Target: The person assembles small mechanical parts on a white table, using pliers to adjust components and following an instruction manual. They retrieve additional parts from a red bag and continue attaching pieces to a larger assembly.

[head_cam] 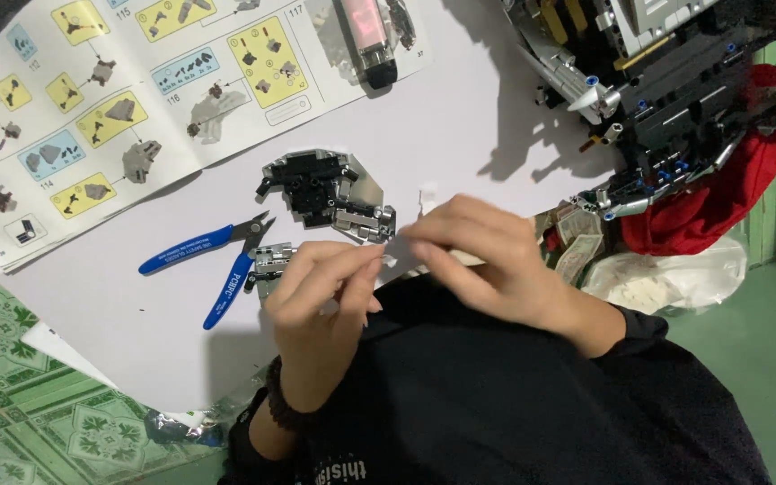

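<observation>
The left hand (321, 292) and the right hand (487, 256) meet over the white counter (460, 135); both pinch, fingertips closed, one small white piece (391, 260) between them, partly hidden and too small to tell; just beyond the grip lies a black and grey block assembly (325, 193); left of it rest blue cutters (217, 260), further off an instruction booklet (136, 99)

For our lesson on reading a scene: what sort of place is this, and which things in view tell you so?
Probably a home hobby spot on the floor. A white sheet lies over green patterned floor tiles, with an open building instruction booklet, blue-handled cutters and a half-built black and grey brick model.
</observation>
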